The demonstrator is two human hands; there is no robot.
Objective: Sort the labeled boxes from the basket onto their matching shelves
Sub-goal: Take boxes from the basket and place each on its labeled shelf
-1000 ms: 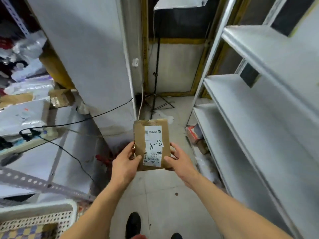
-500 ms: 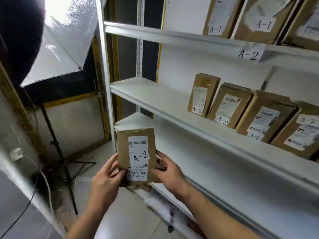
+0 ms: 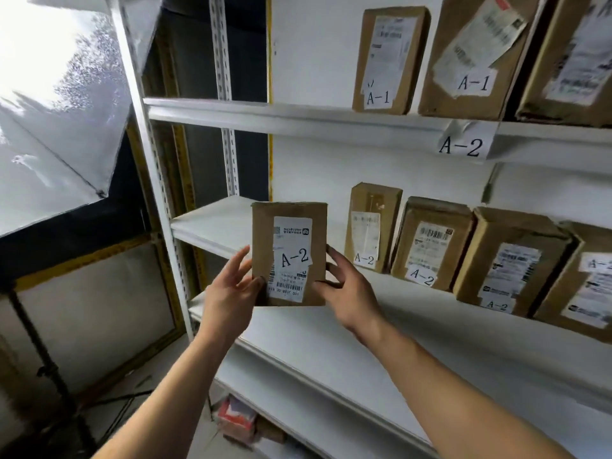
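Bright glare from softbox (image 3: 56, 104) upper left (blown out); wide-angle bending at edges; lower corners dim, perhaps blurred.

Upper left of frame: bright white softbox diffuser (image 3: 49, 104). Lower left: black light-stand legs (image 3: 63, 399). Bottom centre: small red packet (image 3: 236, 415) on floor.

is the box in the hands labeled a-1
No, the held box, gripped by the left hand and right hand, bears an A-2 label.

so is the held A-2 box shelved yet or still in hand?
In hand: box held upright between left hand and right hand, before the A-2 shelf.
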